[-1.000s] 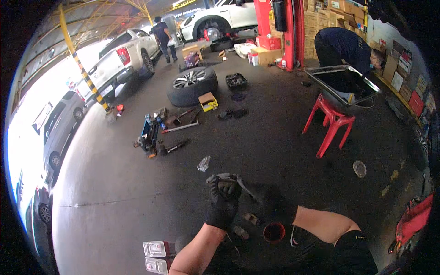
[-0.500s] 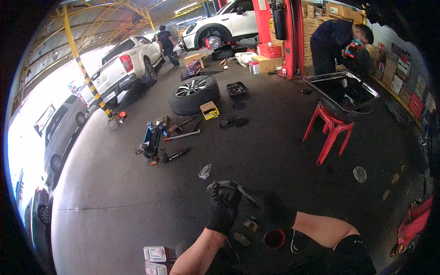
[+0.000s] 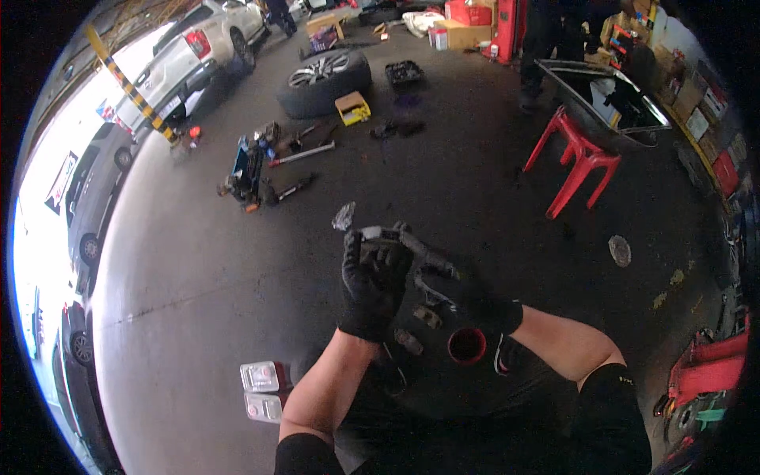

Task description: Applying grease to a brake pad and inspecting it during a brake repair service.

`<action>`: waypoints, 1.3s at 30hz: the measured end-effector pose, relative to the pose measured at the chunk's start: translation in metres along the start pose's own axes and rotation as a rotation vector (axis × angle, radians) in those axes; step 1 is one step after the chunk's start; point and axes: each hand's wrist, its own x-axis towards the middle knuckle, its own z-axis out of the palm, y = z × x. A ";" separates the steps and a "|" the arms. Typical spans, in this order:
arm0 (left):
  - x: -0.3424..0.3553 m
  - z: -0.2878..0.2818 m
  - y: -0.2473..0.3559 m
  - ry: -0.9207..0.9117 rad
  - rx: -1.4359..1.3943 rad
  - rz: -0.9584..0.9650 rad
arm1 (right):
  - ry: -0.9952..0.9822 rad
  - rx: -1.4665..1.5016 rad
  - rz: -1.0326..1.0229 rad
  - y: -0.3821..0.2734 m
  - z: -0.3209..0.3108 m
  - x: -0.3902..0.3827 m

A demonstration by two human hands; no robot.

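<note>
My left hand (image 3: 375, 285), in a black glove, is closed on a grey angled bracket-like part (image 3: 381, 234), holding it up in front of me. One arm of the part slants down to the right, toward my right hand (image 3: 475, 299). That hand, also black-gloved, is beside the part's lower end; its fingers blend into the dark floor, and I cannot make out what they hold. Below the hands, two small worn blocks like brake pads, one (image 3: 427, 317) greyer and one (image 3: 408, 342) browner, lie on the floor. A red-rimmed round tub (image 3: 467, 345) of dark contents stands near my feet.
Clear plastic packs (image 3: 260, 377) lie at lower left; crumpled clear plastic (image 3: 343, 216) lies ahead. Tools (image 3: 252, 170), a wheel (image 3: 324, 83) and a yellow box (image 3: 353, 109) sit farther off. A red stool (image 3: 571, 158) bears a metal tray (image 3: 554, 75). Another person stands behind it.
The view has tilted down, so the floor things sit higher in the picture. My left hand still holds the grey part; my right hand has shifted slightly near it.
</note>
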 end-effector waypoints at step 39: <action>-0.006 -0.028 0.013 -0.488 1.452 0.685 | 0.086 -0.005 -0.305 -0.013 -0.057 0.009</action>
